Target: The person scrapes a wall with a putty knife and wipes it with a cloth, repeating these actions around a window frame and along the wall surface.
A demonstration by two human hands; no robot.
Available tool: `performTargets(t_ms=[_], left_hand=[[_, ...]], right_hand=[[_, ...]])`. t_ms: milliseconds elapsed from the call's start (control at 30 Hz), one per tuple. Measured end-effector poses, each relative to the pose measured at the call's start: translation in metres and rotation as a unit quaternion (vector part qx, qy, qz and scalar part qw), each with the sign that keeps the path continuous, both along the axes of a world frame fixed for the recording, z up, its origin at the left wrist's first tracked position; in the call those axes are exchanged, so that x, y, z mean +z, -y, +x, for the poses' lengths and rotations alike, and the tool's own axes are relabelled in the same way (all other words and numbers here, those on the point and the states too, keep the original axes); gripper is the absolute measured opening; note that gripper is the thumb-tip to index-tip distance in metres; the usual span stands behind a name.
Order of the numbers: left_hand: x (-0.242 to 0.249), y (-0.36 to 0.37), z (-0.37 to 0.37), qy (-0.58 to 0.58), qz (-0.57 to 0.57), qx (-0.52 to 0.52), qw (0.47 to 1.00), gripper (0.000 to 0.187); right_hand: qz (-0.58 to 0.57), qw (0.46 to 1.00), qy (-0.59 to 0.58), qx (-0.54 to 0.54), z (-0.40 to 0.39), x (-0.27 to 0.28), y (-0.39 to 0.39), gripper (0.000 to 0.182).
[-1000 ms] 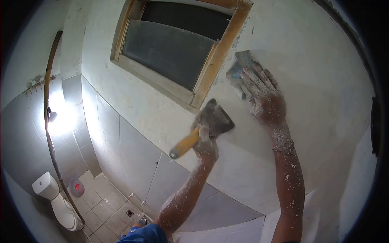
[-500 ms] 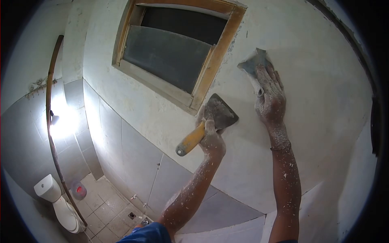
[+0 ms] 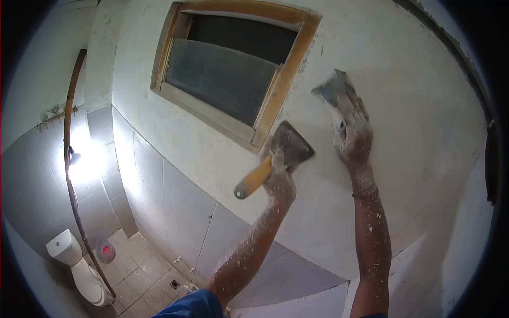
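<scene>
My left hand (image 3: pixel 279 177) grips a putty knife with a yellow handle (image 3: pixel 253 178) and a wide grey blade (image 3: pixel 292 146), just below the lower right corner of the window frame. White dust and flecks cover both forearms. Higher up and to the right, my right hand (image 3: pixel 352 130) presses a grey sheet (image 3: pixel 333 89), which looks like sandpaper, flat against the pale wall (image 3: pixel 419 153). The sheet's edge curls under my fingers, and its pointed corners stick out beyond them.
A wooden-framed window (image 3: pixel 258 139) is set in the wall. Grey tiles (image 3: pixel 180 196) line the lower wall. At the left stand a long wooden pole (image 3: pixel 70 132), a bright lamp (image 3: pixel 77 158), a white toilet (image 3: pixel 89 281) and a pinkish container (image 3: pixel 106 251) on the floor.
The view has shifted slightly. My right hand and the sheet sit a little lower on the wall. My left hand still holds the putty knife, its handle now slightly higher in view.
</scene>
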State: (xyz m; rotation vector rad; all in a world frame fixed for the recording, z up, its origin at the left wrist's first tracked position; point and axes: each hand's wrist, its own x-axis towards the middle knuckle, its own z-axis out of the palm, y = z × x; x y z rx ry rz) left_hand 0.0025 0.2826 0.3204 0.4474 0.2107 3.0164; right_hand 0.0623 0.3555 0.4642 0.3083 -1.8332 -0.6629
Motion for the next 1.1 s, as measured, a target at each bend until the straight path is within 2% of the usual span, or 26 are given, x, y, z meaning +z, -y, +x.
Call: performTargets(t_ms=[133,233,300,400,567,700,833,867,933,967,1000,1100], left_hand=[[0.0,-0.006,0.019,-0.014,0.028,-0.026,0.999,0.045],[0.01,-0.009,0.018,0.012,0.041,0.005,0.999,0.045],[0.012,-0.006,0.022,0.031,0.027,0.005,0.999,0.046],[-0.002,-0.006,0.029,0.024,0.045,0.007,0.999,0.046],[0.016,-0.008,0.022,0.044,0.06,0.027,0.997,0.045],[0.015,0.0,0.021,0.061,0.058,-0.013,0.996,0.046],[0.053,0.004,0.011,0.09,0.08,-0.007,0.993,0.045],[0.051,0.004,0.015,0.088,0.079,-0.008,0.993,0.045],[0.041,0.007,0.024,0.095,0.004,-0.005,0.996,0.045],[0.029,0.005,0.025,0.071,0.055,-0.023,0.996,0.047],[0.02,0.001,0.025,0.072,0.054,-0.024,0.996,0.047],[0.016,-0.009,0.025,0.042,0.074,0.035,0.996,0.046]], right_hand=[[0.003,1.0,-0.008,0.01,-0.001,0.001,-0.003,0.054],[-0.005,1.0,-0.002,0.015,-0.001,0.002,-0.002,0.053],[-0.003,0.999,0.008,0.034,0.002,0.001,-0.002,0.04],[-0.005,1.0,0.011,0.024,0.003,0.001,0.0,0.039],[-0.004,0.999,0.009,0.031,0.001,0.002,-0.001,0.038],[0.008,1.0,0.011,0.024,0.002,0.001,-0.003,0.04],[-0.006,0.999,0.001,0.044,0.001,0.0,-0.002,0.041],[-0.006,0.999,0.005,0.041,0.002,0.001,-0.002,0.041],[-0.003,0.999,0.004,0.042,0.0,0.003,0.0,0.041],[-0.005,0.999,0.009,0.034,0.001,0.002,0.001,0.041],[-0.008,1.0,0.016,0.023,0.002,0.001,0.001,0.042],[-0.002,1.0,0.008,0.029,0.001,0.0,0.0,0.041]])
